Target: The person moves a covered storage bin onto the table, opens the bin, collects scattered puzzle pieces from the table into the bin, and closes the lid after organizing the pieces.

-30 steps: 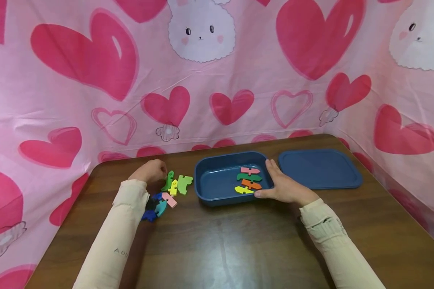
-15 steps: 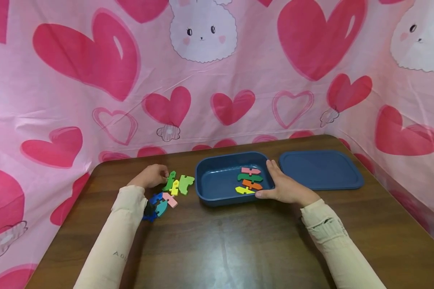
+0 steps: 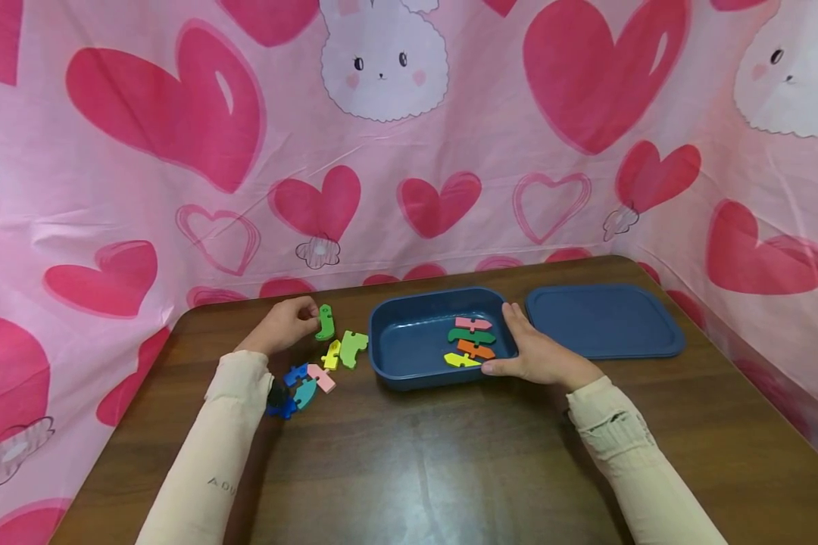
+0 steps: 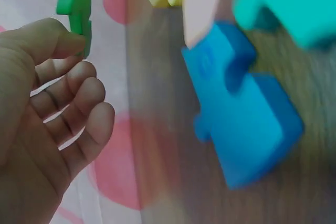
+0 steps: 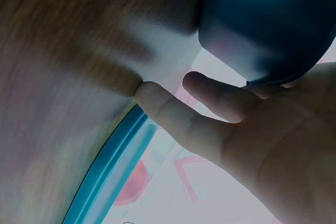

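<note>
My left hand (image 3: 282, 325) pinches a green puzzle piece (image 3: 325, 323) between thumb and fingers; the left wrist view shows the piece (image 4: 79, 9) upright at the fingertips. Just below and right of this hand lie a yellow piece (image 3: 331, 355), a light green piece (image 3: 351, 348), a pink piece (image 3: 322, 377), a teal piece (image 3: 304, 393) and blue pieces (image 3: 295, 375). My right hand (image 3: 541, 352) rests against the right end of a dark blue box (image 3: 409, 348), thumb at the front rim, fingers extended along the side. Pink, green, orange and yellow pieces lie inside the box.
A flat blue lid (image 3: 603, 318) lies to the right of the box on the brown wooden table (image 3: 409, 462). Behind the table and along its sides hangs a pink cloth (image 3: 382, 151) with hearts and rabbit faces.
The left hand has drawn the green piece up and away from the yellow piece it lay beside. The right hand and the box have stayed in place.
</note>
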The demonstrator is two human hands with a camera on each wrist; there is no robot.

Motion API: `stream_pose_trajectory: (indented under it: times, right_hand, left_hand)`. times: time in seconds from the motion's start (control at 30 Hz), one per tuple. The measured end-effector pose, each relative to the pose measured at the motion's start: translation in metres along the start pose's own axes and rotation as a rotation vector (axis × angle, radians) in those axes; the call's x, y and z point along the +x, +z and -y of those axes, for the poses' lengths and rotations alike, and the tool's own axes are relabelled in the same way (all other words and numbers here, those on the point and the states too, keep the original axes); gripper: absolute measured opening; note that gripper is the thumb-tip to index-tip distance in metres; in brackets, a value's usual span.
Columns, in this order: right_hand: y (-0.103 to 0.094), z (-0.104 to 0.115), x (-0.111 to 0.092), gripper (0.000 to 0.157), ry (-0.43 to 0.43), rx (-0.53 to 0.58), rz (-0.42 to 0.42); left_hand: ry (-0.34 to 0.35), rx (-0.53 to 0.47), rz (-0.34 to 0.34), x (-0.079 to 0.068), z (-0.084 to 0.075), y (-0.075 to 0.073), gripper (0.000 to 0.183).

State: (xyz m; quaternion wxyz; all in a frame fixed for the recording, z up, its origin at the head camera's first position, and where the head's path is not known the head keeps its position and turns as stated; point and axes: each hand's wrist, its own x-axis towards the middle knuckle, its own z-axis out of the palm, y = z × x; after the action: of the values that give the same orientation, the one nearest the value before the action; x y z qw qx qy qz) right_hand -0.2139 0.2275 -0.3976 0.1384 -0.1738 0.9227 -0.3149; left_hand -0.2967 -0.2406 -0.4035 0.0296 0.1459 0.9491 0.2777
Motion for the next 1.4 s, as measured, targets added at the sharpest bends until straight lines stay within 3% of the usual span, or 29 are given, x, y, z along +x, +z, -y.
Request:
stream_pose_trajectory:
  times: [0.27, 0.6, 1.0, 1.4]
  right_hand:
    - [-0.001, 0.001, -0.001, 0.127, -0.006, 0.006, 0.003]
    - [-0.002, 0.001, -0.002, 0.126, 0.003, 0.003, 0.002]
    - [-0.001, -0.001, -0.002, 0.127, -0.001, 0.01, 0.005]
    - [-0.001, -0.003, -0.001, 0.127, -0.004, 0.011, 0.009]
  left_hand:
    - [0.033, -0.089, -0.01, 0.003, -0.031, 0.0, 0.011]
    - [0.069, -0.253, 0.021, 0.005, -0.084, 0.006, 0.009]
    - [0.173, -0.31, 0.08, 0.022, -0.114, 0.035, 0.007]
    - [0.243, -0.126, 0.197, 0.03, -0.145, 0.048, 0.006]
